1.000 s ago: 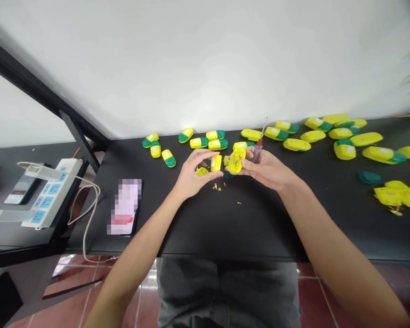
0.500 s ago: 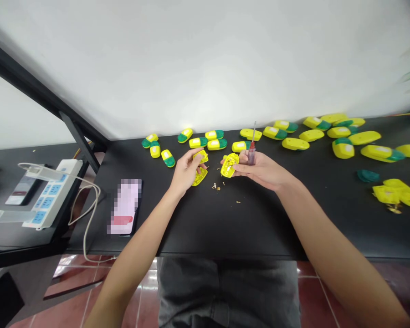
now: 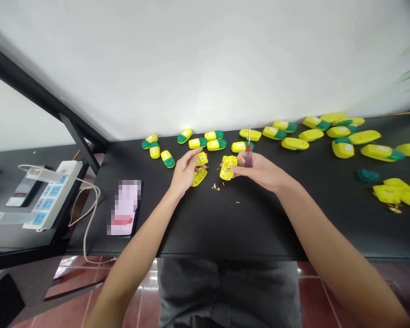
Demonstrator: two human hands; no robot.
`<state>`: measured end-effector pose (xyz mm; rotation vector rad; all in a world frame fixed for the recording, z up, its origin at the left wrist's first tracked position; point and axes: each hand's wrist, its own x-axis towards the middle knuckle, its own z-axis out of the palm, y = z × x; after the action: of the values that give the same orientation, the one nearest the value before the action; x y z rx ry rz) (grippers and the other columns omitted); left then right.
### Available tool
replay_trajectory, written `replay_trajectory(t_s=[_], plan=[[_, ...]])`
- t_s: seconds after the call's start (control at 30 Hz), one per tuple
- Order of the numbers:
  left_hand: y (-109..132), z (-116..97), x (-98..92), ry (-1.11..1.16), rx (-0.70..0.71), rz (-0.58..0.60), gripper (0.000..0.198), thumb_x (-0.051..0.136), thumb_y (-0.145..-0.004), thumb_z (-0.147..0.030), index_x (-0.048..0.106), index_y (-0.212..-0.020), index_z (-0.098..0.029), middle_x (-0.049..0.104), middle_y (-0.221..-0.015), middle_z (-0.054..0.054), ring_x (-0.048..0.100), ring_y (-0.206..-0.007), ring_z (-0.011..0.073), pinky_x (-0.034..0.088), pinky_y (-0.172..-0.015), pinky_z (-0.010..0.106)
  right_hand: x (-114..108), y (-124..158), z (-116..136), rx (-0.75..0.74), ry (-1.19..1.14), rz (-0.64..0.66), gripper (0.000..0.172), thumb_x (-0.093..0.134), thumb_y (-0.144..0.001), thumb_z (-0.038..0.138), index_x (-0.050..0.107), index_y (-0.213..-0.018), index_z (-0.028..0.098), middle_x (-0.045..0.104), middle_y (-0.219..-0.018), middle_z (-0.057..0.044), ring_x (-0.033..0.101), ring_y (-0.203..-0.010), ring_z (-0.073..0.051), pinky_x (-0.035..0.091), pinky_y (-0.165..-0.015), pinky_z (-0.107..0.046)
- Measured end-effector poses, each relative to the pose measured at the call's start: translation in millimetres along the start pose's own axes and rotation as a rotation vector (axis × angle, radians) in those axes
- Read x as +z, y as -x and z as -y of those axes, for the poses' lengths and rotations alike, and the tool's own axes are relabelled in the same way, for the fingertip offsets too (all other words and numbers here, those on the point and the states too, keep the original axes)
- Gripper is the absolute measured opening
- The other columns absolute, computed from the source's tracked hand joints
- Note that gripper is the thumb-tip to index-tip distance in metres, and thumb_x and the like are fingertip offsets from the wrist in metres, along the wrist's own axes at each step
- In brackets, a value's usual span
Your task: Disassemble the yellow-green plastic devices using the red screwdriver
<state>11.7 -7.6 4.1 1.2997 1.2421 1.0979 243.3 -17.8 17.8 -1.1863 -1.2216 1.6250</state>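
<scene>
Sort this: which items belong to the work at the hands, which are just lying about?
In use:
left hand, at two yellow casing pieces
right hand, holding a small screwdriver and a yellow casing half
tiny loose screws

Lying about:
yellow-and-green capsule cases
power strip
phone

Two bare forearms (image 3: pixel 136 250) (image 3: pixel 331 237) rise from the bottom corners of the frame and angle inward to the centre. The left hand (image 3: pixel 184 172) sits just left of centre, fingers (image 3: pixel 195 156) extended rightward. The right hand (image 3: pixel 259 171) is curled closed, fingers pointing left.
</scene>
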Motion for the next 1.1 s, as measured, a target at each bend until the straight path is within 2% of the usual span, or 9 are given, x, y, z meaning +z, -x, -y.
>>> replay_trajectory(t_s=[0.23, 0.37, 0.57, 0.63, 0.73, 0.87, 0.97, 1.1], plan=[[-2.2, 4.7, -0.8, -0.060, 0.020, 0.035, 0.034, 0.050, -0.098, -0.016, 0.070, -0.126, -0.018, 0.074, -0.124, 0.008, 0.075, -0.080, 0.0131, 0.057, -0.066, 0.023, -1.3, -1.8, -2.2, -0.031, 0.047, -0.012, 0.066, 0.099, -0.053, 0.049, 0.040, -0.067, 0.024, 0.051, -0.070, 0.005, 0.059, -0.073, -0.016, 0.050, -0.072, -0.035], [-2.4, 10.4, -2.8, -0.075, 0.123, 0.096, 0.035, 0.054, -0.097, -0.018, 0.067, -0.130, -0.020, 0.073, -0.128, 0.009, 0.076, -0.090, 0.0169, 0.060, -0.074, 0.027, -0.7, -1.8, -1.9, -0.037, 0.038, 0.006, 0.066, 0.098, -0.055, 0.050, 0.039, -0.068, 0.024, 0.059, -0.077, 0.001, 0.064, -0.082, -0.021, 0.051, -0.072, -0.036], [-0.4, 10.4, -4.8, -0.226, 0.277, 0.129, 0.034, 0.053, -0.097, -0.018, 0.069, -0.128, -0.018, 0.072, -0.133, 0.010, 0.072, -0.112, 0.0210, 0.058, -0.094, 0.032, -1.5, -2.4, -3.5, -0.014, -0.006, -0.013, 0.062, 0.096, -0.058, 0.055, 0.043, -0.068, 0.023, 0.054, -0.068, 0.005, 0.062, -0.071, -0.016, 0.051, -0.072, -0.035], [0.6, 8.8, -4.2, -0.267, 0.309, 0.139, 0.034, 0.053, -0.097, -0.017, 0.070, -0.127, -0.018, 0.072, -0.134, 0.010, 0.069, -0.118, 0.0219, 0.056, -0.098, 0.033, -1.3, -2.1, -3.1, -0.023, -0.029, 0.010, 0.060, 0.094, -0.062, 0.055, 0.043, -0.068, 0.023, 0.059, -0.073, 0.002, 0.065, -0.077, -0.018, 0.053, -0.074, -0.036], [1.4, 8.4, -2.9, -0.303, 0.334, 0.151, 0.034, 0.053, -0.097, -0.017, 0.070, -0.126, -0.018, 0.072, -0.132, 0.010, 0.069, -0.117, 0.0214, 0.057, -0.096, 0.032, -0.9, -1.8, -2.5, -0.038, -0.036, 0.037, 0.058, 0.093, -0.065, 0.054, 0.043, -0.068, 0.023, 0.066, -0.081, -0.003, 0.070, -0.096, -0.024, 0.054, -0.076, -0.036], [-0.4, 12.0, -3.1, -0.389, 0.380, 0.070, 0.033, 0.052, -0.097, -0.016, 0.071, -0.124, -0.019, 0.073, -0.129, 0.010, 0.071, -0.113, 0.0209, 0.058, -0.091, 0.031, -0.6, -1.6, -2.7, -0.051, -0.028, 0.030, 0.057, 0.092, -0.067, 0.054, 0.043, -0.068, 0.024, 0.064, -0.078, -0.002, 0.070, -0.109, -0.030, 0.056, -0.076, -0.037], [-3.0, 15.6, -5.6, -0.460, 0.397, -0.003, 0.033, 0.053, -0.096, -0.015, 0.069, -0.125, -0.018, 0.073, -0.127, 0.011, 0.070, -0.111, 0.0212, 0.059, -0.088, 0.032, 0.2, -0.7, -1.8, -0.061, -0.020, 0.043, 0.058, 0.091, -0.068, 0.054, 0.041, -0.069, 0.024, 0.068, -0.082, -0.004, 0.070, -0.114, -0.032, 0.057, -0.079, -0.039], [-2.3, 15.3, -7.2, -0.543, 0.445, -0.056, 0.036, 0.056, -0.094, -0.015, 0.066, -0.129, -0.018, 0.071, -0.129, 0.012, 0.065, -0.121, 0.0239, 0.055, -0.101, 0.040, 2.5, 1.6, 1.8, -0.099, 0.015, 0.064, 0.061, 0.090, -0.070, 0.056, 0.038, -0.068, 0.025, 0.075, -0.094, -0.008, 0.067, -0.120, -0.033, 0.058, -0.085, -0.043]])
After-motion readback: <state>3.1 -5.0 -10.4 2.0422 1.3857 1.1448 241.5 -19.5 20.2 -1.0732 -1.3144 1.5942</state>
